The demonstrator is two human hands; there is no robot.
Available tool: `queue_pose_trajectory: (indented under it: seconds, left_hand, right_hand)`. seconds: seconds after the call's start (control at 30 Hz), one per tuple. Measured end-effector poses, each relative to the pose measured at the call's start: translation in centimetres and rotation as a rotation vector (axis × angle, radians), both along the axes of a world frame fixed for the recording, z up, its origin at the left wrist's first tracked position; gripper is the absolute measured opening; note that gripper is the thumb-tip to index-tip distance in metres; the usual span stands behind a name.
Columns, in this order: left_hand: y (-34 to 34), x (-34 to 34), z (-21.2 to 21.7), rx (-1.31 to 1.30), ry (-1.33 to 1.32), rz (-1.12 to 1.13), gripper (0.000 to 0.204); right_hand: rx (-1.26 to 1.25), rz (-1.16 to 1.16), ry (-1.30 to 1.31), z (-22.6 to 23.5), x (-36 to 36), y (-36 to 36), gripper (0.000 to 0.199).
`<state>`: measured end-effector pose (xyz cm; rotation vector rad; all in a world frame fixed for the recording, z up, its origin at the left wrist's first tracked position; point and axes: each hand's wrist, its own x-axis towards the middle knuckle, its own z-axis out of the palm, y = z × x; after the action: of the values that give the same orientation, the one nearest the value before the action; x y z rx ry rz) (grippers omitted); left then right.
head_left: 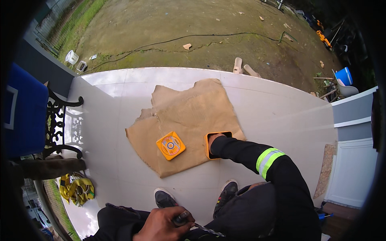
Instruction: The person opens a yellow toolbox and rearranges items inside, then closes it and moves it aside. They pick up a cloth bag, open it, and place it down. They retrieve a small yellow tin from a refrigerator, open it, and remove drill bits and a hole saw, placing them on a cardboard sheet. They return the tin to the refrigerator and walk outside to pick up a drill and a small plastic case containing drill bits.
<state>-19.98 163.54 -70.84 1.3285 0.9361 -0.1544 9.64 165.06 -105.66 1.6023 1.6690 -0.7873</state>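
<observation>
My right hand [213,139] reaches forward into an open orange box [219,135] lying on a torn sheet of brown cardboard [189,116]; the fingers are hidden inside the box. To its left on the cardboard lies a square orange packet with a round disc pictured on it [171,145]. My left hand [163,225] stays close to my lap, closed around a dark tool with a metal shaft [189,221]. My black sleeve carries a yellow reflective band [269,157]. My two dark shoes [165,197] rest on the white tiles.
The white tiled floor [277,116] ends at a dirt yard crossed by a black cable [189,37]. A black ornate iron stand [60,124] and a blue container [24,108] stand at left; yellow items [78,190] lie below them. Sandals [243,67] lie at the floor's edge.
</observation>
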Motion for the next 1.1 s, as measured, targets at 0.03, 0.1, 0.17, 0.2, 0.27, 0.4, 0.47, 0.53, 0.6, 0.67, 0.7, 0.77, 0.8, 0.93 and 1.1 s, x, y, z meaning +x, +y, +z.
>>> queue_pose_trajectory:
  seconds: [0.03, 0.1, 0.17, 0.2, 0.27, 0.4, 0.47, 0.53, 0.6, 0.67, 0.7, 0.77, 0.8, 0.93, 1.1]
  left_hand:
    - [0.0, 0.0, 0.1, 0.008, -0.003, -0.013, 0.012]
    - [0.1, -0.1, 0.4, 0.028, -0.006, -0.037, 0.012]
    - [0.1, -0.1, 0.6, 0.021, -0.006, -0.032, 0.012]
    - [0.1, -0.2, 0.6, 0.013, -0.004, -0.029, 0.012]
    - [0.0, -0.3, 0.5, -0.018, -0.018, -0.03, 0.013]
    - [-0.5, -0.5, -0.2, -0.009, -0.024, -0.026, 0.014]
    - [-0.7, -0.3, -0.5, -0.015, -0.038, -0.004, 0.014]
    - [-0.7, -0.2, -0.7, 0.004, -0.045, -0.01, 0.013]
    - [-0.5, -0.2, -0.6, 0.044, -0.045, -0.041, 0.013]
    - [-0.3, -0.2, -0.6, 0.045, -0.019, -0.059, 0.014]
    - [-0.3, -0.2, -0.5, 0.043, -0.008, -0.067, 0.014]
    - [-0.2, -0.2, -0.5, 0.055, -0.019, -0.065, 0.015]
    - [-0.2, -0.1, -0.6, 0.063, -0.025, -0.064, 0.016]
    - [0.1, 0.0, -1.0, 0.084, -0.015, -0.124, 0.017]
    - [0.4, 0.1, -1.9, 0.154, 0.024, -0.217, 0.02]
  right_hand:
    - [0.008, 0.057, -0.015, -0.1, -0.1, 0.0, 0.037]
    - [0.017, -0.009, 0.003, 0.2, -0.2, -0.1, 0.037]
    - [0.049, -0.02, 0.038, 0.8, 0.2, -0.3, 0.036]
    - [0.071, 0.003, 0.059, 1.2, 0.5, -0.5, 0.035]
    - [0.097, 0.052, 0.094, 1.6, 0.9, -1.0, 0.034]
    - [0.052, 0.075, 0.049, 1.1, 1.0, -1.2, 0.034]
    - [0.07, 0.066, 0.021, 0.3, 0.8, -1.0, 0.034]
    - [0.075, 0.04, 0.027, -0.5, 0.6, -0.8, 0.034]
    - [0.06, 0.023, 0.017, -1.1, 0.6, -0.5, 0.034]
    - [0.086, 0.008, 0.045, -1.3, 0.7, -0.5, 0.035]
    - [0.086, 0.001, 0.054, -1.2, 0.9, -0.5, 0.035]
    - [0.115, -0.009, 0.073, -1.0, 1.2, -0.7, 0.035]
    - [0.128, -0.013, 0.081, -0.9, 1.4, -0.9, 0.035]
    - [0.182, 0.034, 0.091, -0.9, 1.7, -1.8, 0.034]
    - [0.15, -0.013, 0.072, -1.3, 1.3, -1.3, 0.035]
